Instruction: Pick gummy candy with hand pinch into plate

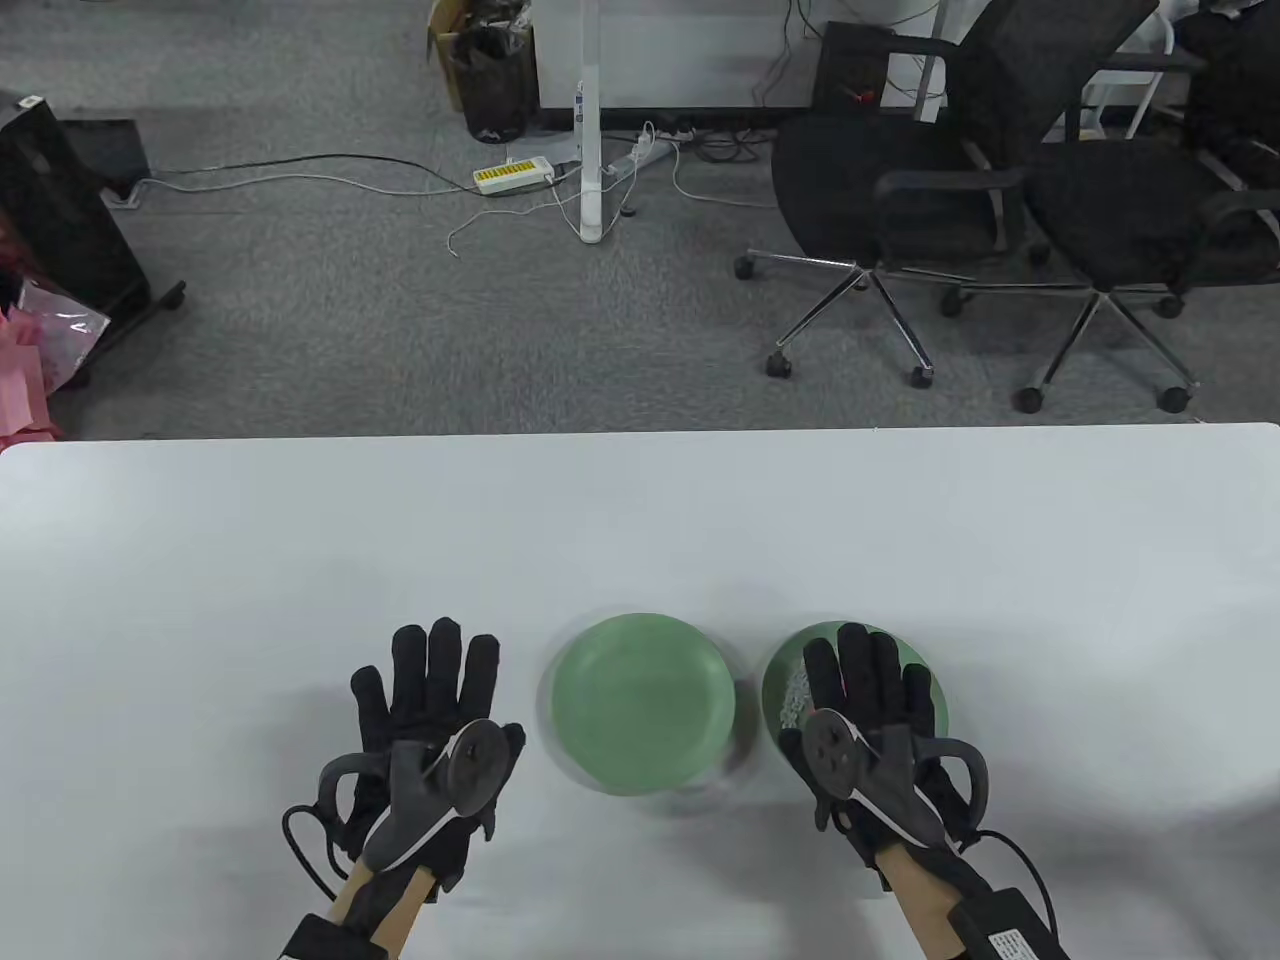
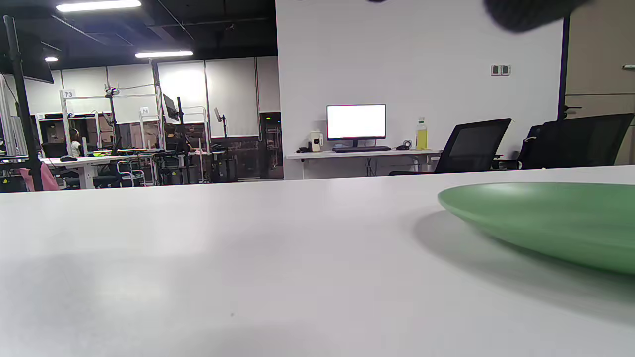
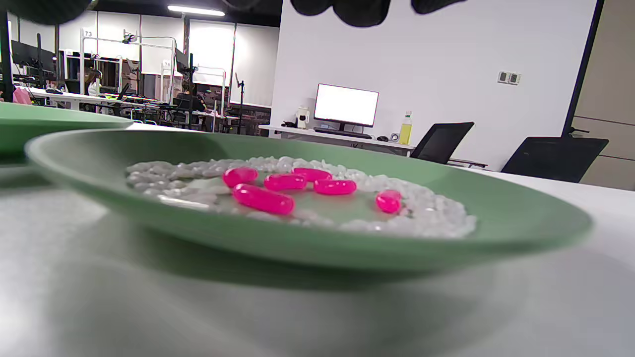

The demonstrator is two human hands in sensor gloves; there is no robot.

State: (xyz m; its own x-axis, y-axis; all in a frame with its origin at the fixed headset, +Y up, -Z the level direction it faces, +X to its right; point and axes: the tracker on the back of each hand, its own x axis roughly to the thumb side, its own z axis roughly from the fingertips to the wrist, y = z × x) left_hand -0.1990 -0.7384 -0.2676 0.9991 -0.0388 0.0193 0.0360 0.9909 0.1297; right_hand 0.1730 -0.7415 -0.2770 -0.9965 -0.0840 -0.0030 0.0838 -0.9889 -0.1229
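Several pink gummy candies (image 3: 263,198) lie on white granules (image 3: 198,181) in a green plate (image 3: 496,218). In the table view this plate (image 1: 936,700) is on the right, and my right hand (image 1: 860,660) hovers over it with fingers stretched out, hiding the candies. Only the right fingertips (image 3: 357,10) show at the top of the right wrist view, holding nothing. An empty green plate (image 1: 640,700) sits in the middle and also shows in the left wrist view (image 2: 545,218). My left hand (image 1: 440,660) lies flat and open on the table to its left.
The white table (image 1: 640,520) stretches far behind the plates to its back edge. Office chairs (image 1: 900,190) and cables are on the floor beyond the table. The two plates stand close side by side.
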